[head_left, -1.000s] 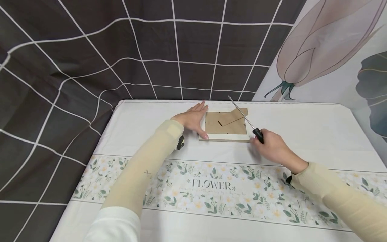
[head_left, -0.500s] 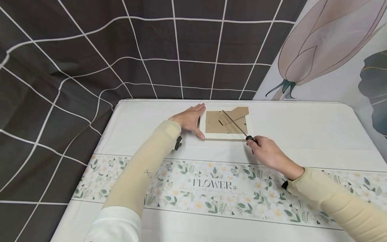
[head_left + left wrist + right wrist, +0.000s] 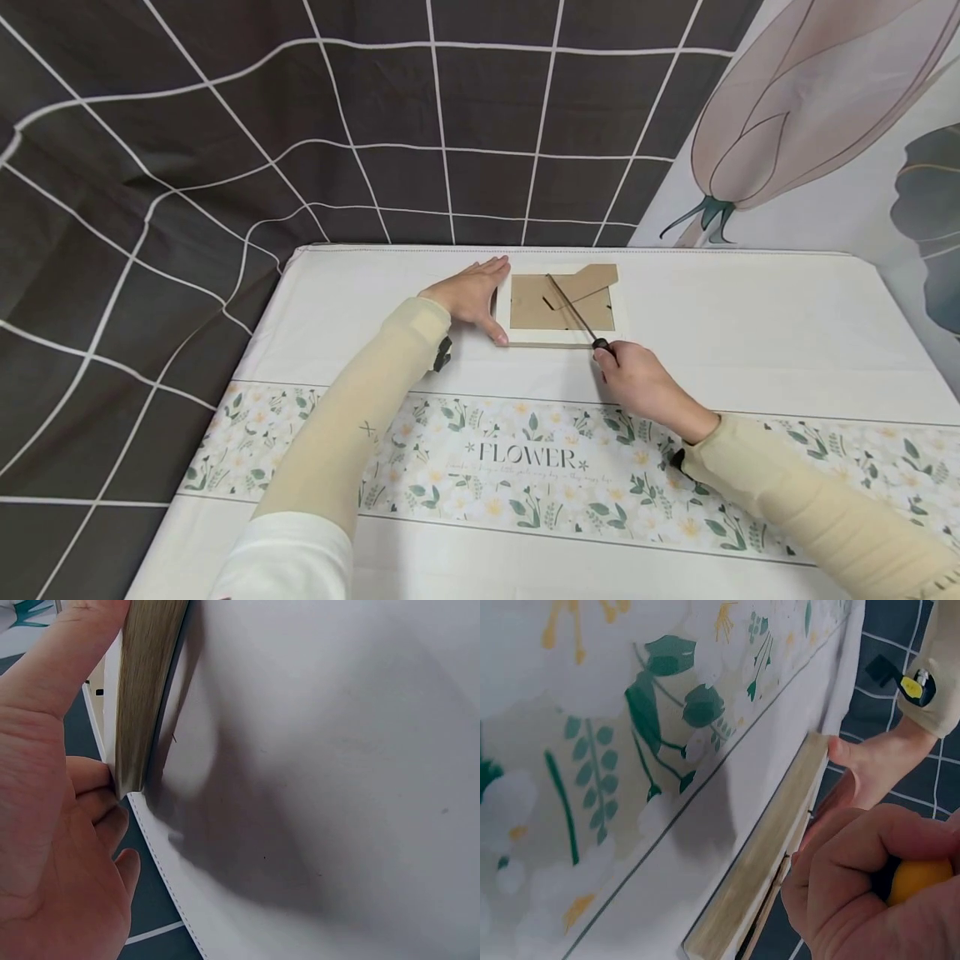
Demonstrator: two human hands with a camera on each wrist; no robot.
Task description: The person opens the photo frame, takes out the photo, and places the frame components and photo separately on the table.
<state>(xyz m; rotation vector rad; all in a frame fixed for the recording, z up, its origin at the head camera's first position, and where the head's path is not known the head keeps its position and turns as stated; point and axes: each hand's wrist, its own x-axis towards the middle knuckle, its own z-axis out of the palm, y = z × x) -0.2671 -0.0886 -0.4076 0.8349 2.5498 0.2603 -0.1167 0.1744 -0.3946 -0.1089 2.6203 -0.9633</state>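
Observation:
A picture frame (image 3: 561,337) lies back side up near the table's far edge, with white borders, a brown backing board (image 3: 528,308) and a brown easel leg (image 3: 596,277) slanting across it. My left hand (image 3: 472,296) holds its left side, thumb at the near corner and fingers at the far corner. In the left wrist view, those fingers (image 3: 94,780) bend beside the frame's wood-coloured edge (image 3: 146,690). My right hand (image 3: 637,379) grips a screwdriver (image 3: 573,310) by its black handle, whose yellow end (image 3: 919,879) shows in the right wrist view. The screwdriver's tip overlaps the backing near a black slot.
A white tablecloth (image 3: 750,333) with a floral band (image 3: 525,500) reading "FLOWER" covers the table. Behind it hangs a dark cloth (image 3: 487,100) with white grid lines. At right is a pale curtain with a large flower print (image 3: 757,142).
My right hand has lowered the screwdriver from above the frame's right side and moved left, its tip now over the backing. The left hand and frame have barely moved.

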